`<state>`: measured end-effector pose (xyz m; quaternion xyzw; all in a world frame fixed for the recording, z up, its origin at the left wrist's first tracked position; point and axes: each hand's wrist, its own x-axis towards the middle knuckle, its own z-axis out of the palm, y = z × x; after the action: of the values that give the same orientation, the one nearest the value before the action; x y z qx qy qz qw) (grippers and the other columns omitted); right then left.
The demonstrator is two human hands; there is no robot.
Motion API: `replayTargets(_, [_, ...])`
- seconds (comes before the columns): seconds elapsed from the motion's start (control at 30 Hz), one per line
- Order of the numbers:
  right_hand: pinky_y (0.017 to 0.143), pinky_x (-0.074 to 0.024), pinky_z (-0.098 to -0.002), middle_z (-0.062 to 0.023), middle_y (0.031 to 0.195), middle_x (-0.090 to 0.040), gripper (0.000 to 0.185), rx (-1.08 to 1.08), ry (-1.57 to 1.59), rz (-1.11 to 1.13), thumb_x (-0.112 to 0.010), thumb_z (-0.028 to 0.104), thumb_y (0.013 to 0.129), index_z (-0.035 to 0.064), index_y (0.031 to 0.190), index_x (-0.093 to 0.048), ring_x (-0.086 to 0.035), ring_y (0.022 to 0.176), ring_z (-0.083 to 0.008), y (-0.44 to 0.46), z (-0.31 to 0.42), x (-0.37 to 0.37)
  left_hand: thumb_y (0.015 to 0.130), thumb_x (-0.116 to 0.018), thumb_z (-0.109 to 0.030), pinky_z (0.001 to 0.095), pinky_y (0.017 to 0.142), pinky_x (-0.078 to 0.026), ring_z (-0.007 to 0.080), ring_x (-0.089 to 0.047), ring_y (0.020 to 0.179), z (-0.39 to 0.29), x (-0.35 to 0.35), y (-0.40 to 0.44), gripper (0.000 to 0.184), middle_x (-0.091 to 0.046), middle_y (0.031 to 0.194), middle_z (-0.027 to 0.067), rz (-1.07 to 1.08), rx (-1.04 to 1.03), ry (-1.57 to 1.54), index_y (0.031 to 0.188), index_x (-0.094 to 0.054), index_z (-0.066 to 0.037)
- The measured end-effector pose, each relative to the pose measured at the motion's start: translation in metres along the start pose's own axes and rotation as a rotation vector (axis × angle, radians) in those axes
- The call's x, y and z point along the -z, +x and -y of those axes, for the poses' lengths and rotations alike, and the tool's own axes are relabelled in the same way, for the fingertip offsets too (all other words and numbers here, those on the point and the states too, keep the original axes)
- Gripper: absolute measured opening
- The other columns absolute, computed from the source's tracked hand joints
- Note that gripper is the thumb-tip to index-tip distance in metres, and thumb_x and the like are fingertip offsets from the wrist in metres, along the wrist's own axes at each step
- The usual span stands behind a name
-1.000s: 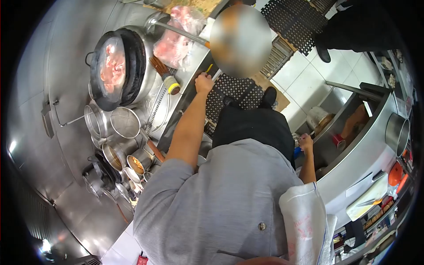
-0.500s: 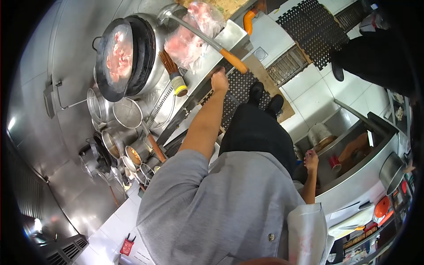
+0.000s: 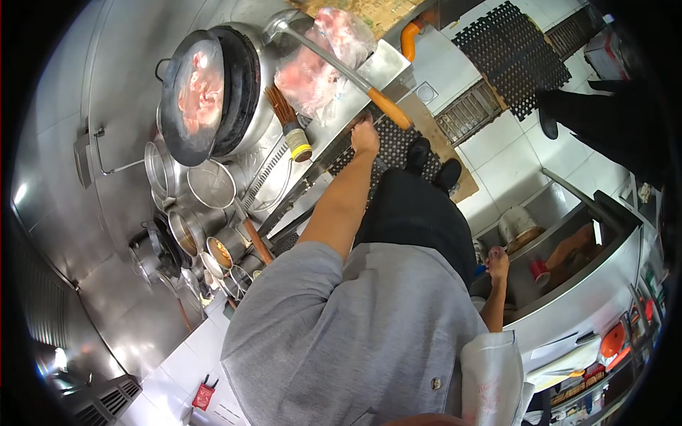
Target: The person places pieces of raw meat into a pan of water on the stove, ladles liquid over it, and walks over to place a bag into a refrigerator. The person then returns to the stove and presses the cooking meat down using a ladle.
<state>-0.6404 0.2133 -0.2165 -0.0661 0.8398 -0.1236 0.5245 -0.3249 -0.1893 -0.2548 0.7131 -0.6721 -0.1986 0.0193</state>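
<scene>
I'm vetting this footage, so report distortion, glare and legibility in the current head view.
Head view: fisheye distortion bows the right-side counter, corners fall black; head view: bright glare spots the steel wall; head view: left hand shows small, its finger position hard to tell.

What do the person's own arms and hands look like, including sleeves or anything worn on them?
The left hand is bare, without a glove. A plain grey short sleeve covers that upper arm, leaving the forearm uncovered. The right hand is ungloved too; its sleeve can't be made out beside a white cloth with faint red markings.
</scene>
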Motion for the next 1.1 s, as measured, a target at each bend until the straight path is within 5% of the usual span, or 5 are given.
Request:
replayTargets(0.33, [0.042, -0.0417, -0.0257, -0.0033, 0.063, -0.056, 0.018, -0.002, 0.151, 0.003, -0.051, 0.011, 0.088, 0.0046, 0.104, -0.057, -0.052, 0.05, -0.0113, 0.002, -0.015, -0.005, 0.09, -0.042, -0.017, 0.0464, 0.079, -0.049, 0.039, -0.062, 0.089, -0.002, -0.004, 0.0, 0.023, -0.064, 0.098, 0.0192, -0.086, -0.008, -0.015, 0.098, -0.063, -0.008])
replayTargets(0.43, [0.042, -0.0422, -0.0257, -0.0032, 0.064, -0.056, 0.018, -0.015, 0.128, 0.003, -0.05, 0.011, 0.088, 0.0052, 0.104, -0.057, -0.052, 0.05, -0.0113, 0.001, -0.019, -0.005, 0.085, -0.05, -0.013, 0.0437, 0.081, -0.05, 0.036, -0.062, 0.093, -0.004, 0.0, 0.002, 0.024, -0.064, 0.103, 0.0181, 0.008, 0.046, 0.033, 0.106, -0.062, -0.011])
replayTargets(1.1, [0.039, -0.0399, -0.0244, -0.0026, 0.063, -0.054, 0.014, -0.033, 0.061, -0.002, -0.051, 0.011, 0.09, 0.0072, 0.102, -0.056, -0.05, 0.047, -0.0099, 0.008, -0.023, 0.0, 0.085, -0.051, -0.013, 0.0443, 0.078, -0.051, 0.0372, -0.063, 0.09, -0.012, 0.004, 0.002, 0.02, -0.065, 0.097, 0.0192, 0.001, 0.057, 0.095, 0.101, -0.062, -0.011])
